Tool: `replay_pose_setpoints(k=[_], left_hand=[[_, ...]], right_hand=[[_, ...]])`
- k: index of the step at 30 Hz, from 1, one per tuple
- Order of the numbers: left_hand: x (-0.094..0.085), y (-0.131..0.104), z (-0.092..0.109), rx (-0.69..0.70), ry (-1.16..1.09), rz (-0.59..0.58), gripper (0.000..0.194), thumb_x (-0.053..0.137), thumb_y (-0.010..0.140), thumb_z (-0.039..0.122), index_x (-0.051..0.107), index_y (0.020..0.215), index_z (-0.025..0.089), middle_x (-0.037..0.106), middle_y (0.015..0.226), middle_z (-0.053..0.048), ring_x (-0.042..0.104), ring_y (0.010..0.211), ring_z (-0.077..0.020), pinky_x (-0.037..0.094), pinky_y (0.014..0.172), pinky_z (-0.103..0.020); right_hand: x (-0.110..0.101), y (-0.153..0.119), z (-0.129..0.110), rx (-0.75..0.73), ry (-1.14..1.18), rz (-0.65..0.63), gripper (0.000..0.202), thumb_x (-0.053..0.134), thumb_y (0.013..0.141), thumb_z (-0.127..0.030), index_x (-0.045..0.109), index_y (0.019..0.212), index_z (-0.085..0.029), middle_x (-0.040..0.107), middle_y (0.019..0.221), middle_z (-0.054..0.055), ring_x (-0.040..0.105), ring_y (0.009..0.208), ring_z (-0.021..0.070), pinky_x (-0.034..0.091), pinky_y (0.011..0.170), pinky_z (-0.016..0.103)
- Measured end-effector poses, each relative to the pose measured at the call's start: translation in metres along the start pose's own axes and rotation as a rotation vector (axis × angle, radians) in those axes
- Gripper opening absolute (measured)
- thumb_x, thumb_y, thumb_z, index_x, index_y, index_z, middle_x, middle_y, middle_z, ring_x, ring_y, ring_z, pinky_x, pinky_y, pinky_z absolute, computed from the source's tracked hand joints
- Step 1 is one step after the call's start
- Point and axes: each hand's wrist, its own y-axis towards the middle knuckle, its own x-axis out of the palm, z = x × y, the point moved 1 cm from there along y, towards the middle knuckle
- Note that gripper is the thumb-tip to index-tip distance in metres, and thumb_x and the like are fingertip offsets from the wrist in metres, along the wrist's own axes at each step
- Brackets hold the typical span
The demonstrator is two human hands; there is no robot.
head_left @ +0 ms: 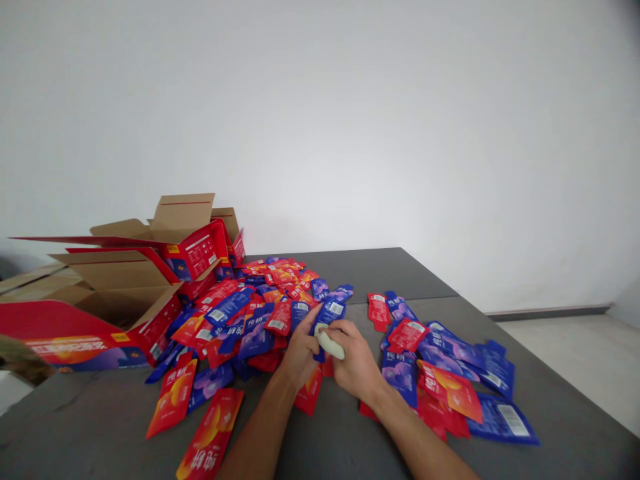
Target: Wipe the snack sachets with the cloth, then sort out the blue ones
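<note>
Near the middle of the view, my left hand (301, 352) is closed on a blue pouch (331, 312) with a white barcode label. The pouch is tilted, its upper end pointing away from me. My right hand (354, 355) is closed round a pale, rounded object (331, 343), which lies against the lower part of the blue pouch. The fingers hide part of both things. Beneath and left of my hands spreads a large pile of red and blue pouches (256, 331). To the right of my right hand lies a smaller pile of red and blue pouches (450, 387).
Open red cardboard boxes with brown insides stand at the left, one box (90, 343) in front and others (193, 250) behind. Single red pouches (213, 430) lie near the front edge. The dark grey table (360, 270) reaches back to a white wall (350, 133).
</note>
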Motion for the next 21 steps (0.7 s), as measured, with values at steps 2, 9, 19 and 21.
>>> replay_pose_setpoints(k=[2, 9, 19, 21], left_hand=[[0.005, 0.001, 0.003, 0.005, -0.049, 0.081, 0.084, 0.056, 0.056, 0.005, 0.054, 0.139, 0.020, 0.072, 0.095, -0.005, 0.064, 0.075, -0.0154, 0.046, 0.064, -0.024], [0.008, 0.004, 0.009, 0.098, 0.102, 0.261, 0.060, 0.063, 0.059, 0.007, 0.067, 0.117, 0.018, 0.073, 0.099, -0.004, 0.066, 0.078, -0.0166, 0.050, 0.068, -0.025], [0.004, 0.008, -0.002, 0.151, 0.192, 0.208, 0.060, 0.066, 0.063, 0.010, 0.066, 0.122, 0.020, 0.073, 0.106, -0.005, 0.068, 0.090, -0.0180, 0.050, 0.081, -0.028], [0.004, 0.009, -0.006, 0.105, 0.144, 0.236, 0.041, 0.070, 0.066, 0.017, 0.071, 0.107, 0.016, 0.074, 0.101, -0.006, 0.068, 0.094, -0.0202, 0.050, 0.086, -0.030]], right_hand=[[-0.003, 0.002, 0.002, 0.035, 0.040, 0.069, 0.049, 0.052, 0.076, 0.000, 0.069, 0.113, -0.027, 0.062, 0.114, 0.006, 0.059, 0.106, 0.0211, 0.050, 0.093, 0.033], [-0.015, 0.007, 0.012, 0.130, 0.065, 0.308, 0.029, 0.054, 0.089, -0.016, 0.068, 0.113, -0.023, 0.064, 0.115, 0.009, 0.060, 0.107, 0.0245, 0.050, 0.095, 0.039], [-0.010, 0.007, 0.001, 0.064, 0.173, 0.224, 0.026, 0.053, 0.092, -0.020, 0.066, 0.114, -0.024, 0.065, 0.115, 0.008, 0.061, 0.106, 0.0227, 0.050, 0.094, 0.037], [-0.007, 0.005, -0.004, 0.009, 0.176, 0.169, 0.031, 0.051, 0.092, -0.015, 0.066, 0.117, -0.026, 0.064, 0.115, 0.008, 0.060, 0.108, 0.0218, 0.050, 0.096, 0.036]])
